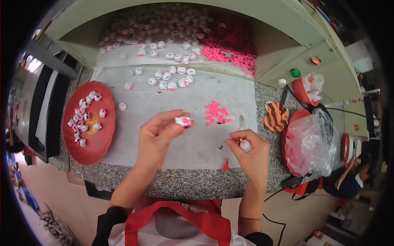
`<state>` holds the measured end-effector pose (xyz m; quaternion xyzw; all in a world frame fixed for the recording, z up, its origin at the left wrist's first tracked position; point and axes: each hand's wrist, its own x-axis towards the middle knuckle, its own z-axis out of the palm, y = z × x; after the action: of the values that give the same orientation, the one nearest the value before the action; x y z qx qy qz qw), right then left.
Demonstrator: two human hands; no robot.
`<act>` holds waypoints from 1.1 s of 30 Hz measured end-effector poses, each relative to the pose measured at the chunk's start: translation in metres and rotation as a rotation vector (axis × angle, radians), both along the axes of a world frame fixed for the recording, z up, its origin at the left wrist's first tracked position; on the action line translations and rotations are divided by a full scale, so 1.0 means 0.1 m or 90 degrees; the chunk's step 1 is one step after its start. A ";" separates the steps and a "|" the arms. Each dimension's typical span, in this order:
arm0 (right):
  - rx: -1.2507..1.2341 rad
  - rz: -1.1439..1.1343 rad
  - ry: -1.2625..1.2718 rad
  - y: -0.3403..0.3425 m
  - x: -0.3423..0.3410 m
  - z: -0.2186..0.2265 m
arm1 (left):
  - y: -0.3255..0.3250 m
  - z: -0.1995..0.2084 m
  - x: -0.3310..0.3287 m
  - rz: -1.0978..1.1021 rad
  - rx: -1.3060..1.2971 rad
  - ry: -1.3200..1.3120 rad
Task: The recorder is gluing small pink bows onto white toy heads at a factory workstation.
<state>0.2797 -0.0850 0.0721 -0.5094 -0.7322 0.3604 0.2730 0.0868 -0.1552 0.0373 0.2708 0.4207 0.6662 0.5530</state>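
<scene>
Left hand (158,133) pinches a small white-and-pink bead (183,121) between fingertips above the grey mat (172,151), while the right hand (250,149) closes around a white-tipped tool (245,145). Loose pink pieces (216,112) lie just beyond; a red plate (98,147) of finished beads sits left.

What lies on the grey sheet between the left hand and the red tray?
In the head view, the stretch of grey sheet between the left hand and the red tray is bare; one small white piece lies further up.
</scene>
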 end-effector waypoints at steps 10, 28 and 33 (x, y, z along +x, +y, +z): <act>0.002 -0.007 -0.295 -0.34 0.43 -0.24 | 0.07 0.00 -0.02 0.088 -0.014 0.005; -0.220 0.067 0.262 0.00 -0.37 -0.15 | 0.02 -0.05 0.16 0.014 -0.017 -0.027; -0.184 0.115 0.348 -0.03 -0.47 -0.30 | -0.01 0.00 0.11 0.021 0.016 0.029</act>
<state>0.2322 -0.0876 0.0426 -0.3599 -0.6152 0.6072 0.3512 0.0978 -0.1565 0.0371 0.2860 0.4295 0.6740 0.5286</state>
